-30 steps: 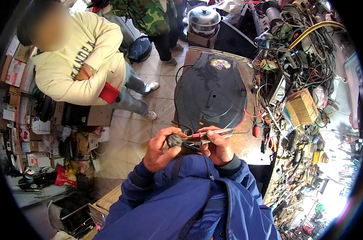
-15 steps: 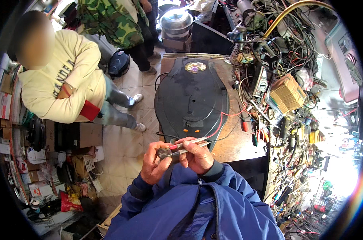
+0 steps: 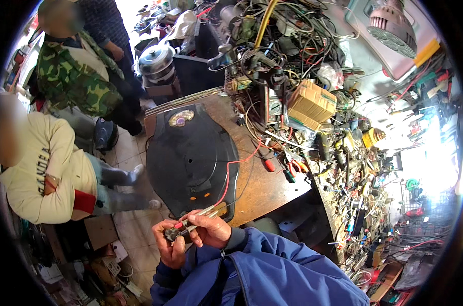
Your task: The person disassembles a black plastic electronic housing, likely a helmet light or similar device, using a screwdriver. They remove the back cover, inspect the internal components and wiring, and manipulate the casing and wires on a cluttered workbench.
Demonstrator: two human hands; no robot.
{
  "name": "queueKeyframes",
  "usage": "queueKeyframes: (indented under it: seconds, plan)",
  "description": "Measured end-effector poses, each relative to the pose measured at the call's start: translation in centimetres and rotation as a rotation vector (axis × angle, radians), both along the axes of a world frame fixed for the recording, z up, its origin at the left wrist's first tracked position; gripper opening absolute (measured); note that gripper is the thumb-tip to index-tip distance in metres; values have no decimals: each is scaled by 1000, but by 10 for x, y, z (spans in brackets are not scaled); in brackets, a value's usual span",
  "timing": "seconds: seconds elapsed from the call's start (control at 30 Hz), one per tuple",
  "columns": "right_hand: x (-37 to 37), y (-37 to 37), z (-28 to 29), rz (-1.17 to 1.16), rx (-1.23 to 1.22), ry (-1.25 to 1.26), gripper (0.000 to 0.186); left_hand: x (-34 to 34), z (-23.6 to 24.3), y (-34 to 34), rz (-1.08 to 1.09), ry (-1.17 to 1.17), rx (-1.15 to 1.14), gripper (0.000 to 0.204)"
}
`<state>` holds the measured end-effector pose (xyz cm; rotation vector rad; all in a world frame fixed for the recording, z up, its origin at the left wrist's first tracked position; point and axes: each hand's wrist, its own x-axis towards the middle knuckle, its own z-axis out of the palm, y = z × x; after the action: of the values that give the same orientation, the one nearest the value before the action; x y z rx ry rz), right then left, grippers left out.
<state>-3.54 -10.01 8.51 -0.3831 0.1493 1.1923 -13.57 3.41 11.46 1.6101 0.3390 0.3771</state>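
Left hand (image 3: 169, 250): curled tight, the thumb and fingertips pinching a dark grey, rounded, plug-like piece (image 3: 171, 234).
Plug-like piece: held up in front of the blue jacket (image 3: 287, 260), just off the near end of the casing; its finer parts are too small to make out.
Right hand (image 3: 214, 230): fingers bent and nearly closed, gripping a slim pale probe with a red front part (image 3: 179, 225) together with a dark-fronted probe (image 3: 183, 233), both aimed at the piece.
Red lead (image 3: 228, 179): loops from the probes over the casing's right edge toward the tool clutter; a thin dark lead (image 3: 248, 182) hangs beside it.
Just changed: the probes' front ends, a little off the piece a second ago, are now right up against it or just beside it; the head has also turned, so the casing sits farther left in view.
What that means: the probing seems to have reached close contact, though actual touch cannot be confirmed, as fingers cover the tips.
Black casing (image 3: 206, 153): broad, flat, round-sided plastic, lying on the brown wooden bench (image 3: 259, 191).
Tools: a red-handled screwdriver (image 3: 268, 165) and red-handled pliers (image 3: 297, 166) lie right of the casing.
Onlookers: a person in a cream sweatshirt (image 3: 55, 173), arms folded, and another in a camouflage jacket (image 3: 71, 76) stand at left.
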Motion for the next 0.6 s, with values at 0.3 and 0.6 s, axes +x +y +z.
queueKeyframes:
  seconds: [0.3, 0.6]
  plan:
    - [2, -11, -4, -90, 13, 30, 36, 13, 3, -15, -18, -27, 25, 42]
    - [5, -20, -3, -70, 32, -54, 44, 18, 6, -21, -21, -58, 43, 31]
